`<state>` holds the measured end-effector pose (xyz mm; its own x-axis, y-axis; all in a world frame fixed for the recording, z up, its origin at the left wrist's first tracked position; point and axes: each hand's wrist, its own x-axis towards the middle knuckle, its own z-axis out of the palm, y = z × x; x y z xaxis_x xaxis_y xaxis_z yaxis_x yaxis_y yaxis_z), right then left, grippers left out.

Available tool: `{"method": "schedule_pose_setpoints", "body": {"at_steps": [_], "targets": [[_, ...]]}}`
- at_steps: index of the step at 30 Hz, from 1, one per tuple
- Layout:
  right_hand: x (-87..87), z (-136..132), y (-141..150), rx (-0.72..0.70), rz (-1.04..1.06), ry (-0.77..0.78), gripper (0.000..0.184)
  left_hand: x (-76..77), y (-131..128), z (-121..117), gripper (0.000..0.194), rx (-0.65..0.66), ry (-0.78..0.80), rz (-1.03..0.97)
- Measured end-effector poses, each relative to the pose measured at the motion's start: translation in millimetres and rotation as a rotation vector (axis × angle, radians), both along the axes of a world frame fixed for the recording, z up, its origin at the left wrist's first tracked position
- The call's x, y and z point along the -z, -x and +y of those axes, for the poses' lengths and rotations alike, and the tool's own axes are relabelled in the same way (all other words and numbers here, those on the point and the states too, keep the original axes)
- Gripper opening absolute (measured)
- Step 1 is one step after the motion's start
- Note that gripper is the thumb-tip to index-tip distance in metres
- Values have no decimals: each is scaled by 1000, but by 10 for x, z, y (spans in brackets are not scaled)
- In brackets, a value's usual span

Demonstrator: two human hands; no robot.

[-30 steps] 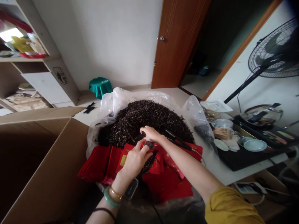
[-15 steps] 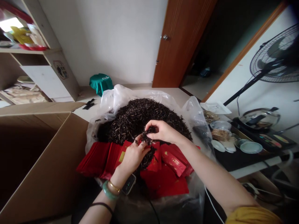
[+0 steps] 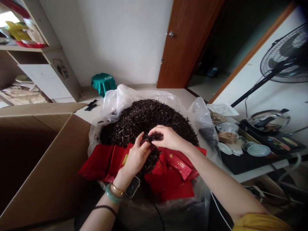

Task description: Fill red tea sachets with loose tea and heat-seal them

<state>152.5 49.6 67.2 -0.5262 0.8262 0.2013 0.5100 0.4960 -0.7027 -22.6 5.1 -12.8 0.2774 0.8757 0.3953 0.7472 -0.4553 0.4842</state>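
A large heap of dark dried tea leaves [image 3: 149, 115] lies in a clear plastic bag [image 3: 199, 112]. In front of it, my right hand [image 3: 169, 138] pinches a small clump of tea leaves [image 3: 155, 137] between thumb and fingers. My left hand [image 3: 136, 157] meets the clump from the other side, its thumb and forefinger curled at the edge; its other fingers are partly hidden. Below the hands sits a smaller pile of tea leaves [image 3: 151, 162]. Stacked red packets [image 3: 97, 162] stand to the left, and more red packets [image 3: 172, 186] lie loose to the right.
An open cardboard box [image 3: 48, 170] stands at the left. A small device with a display [image 3: 133, 187] is beside my left wrist. On the right are a black tray [image 3: 238, 163], dishes [image 3: 258, 149], a glass kettle [image 3: 269, 120] and a fan [image 3: 286, 57].
My right hand came back from the heap's front edge with a clump of tea leaves. Both hands now meet at the clump, raised slightly above the small pile. The view shifted a little.
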Motion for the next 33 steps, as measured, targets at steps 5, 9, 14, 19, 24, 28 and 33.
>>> {"method": "schedule_pose_setpoints", "body": {"at_steps": [5, 9, 14, 19, 24, 28, 33], "targets": [[-21, -41, -1, 16, -76, -63, 23, 32, 8, 3, 12, 8, -38, -15], [-11, -57, 41, 10, -182, -118, 21, 67, 6, 9, 11, 17, -59, -20], [-9, -84, 69, 23, -298, -163, 25, 76, 6, 17, 11, 13, -60, -39], [-19, -135, 101, 39, -237, -216, 39, 53, 5, 14, 11, 17, -53, -40], [-12, -114, 133, -5, -236, -189, 33, 66, 1, 18, 15, 17, -57, -52], [30, -85, 133, -1, -329, -241, 30, 93, 0, 23, 12, 26, -78, -59], [21, -129, 121, 21, -320, -287, 40, 84, -6, 16, 11, 38, -82, -66]]}}
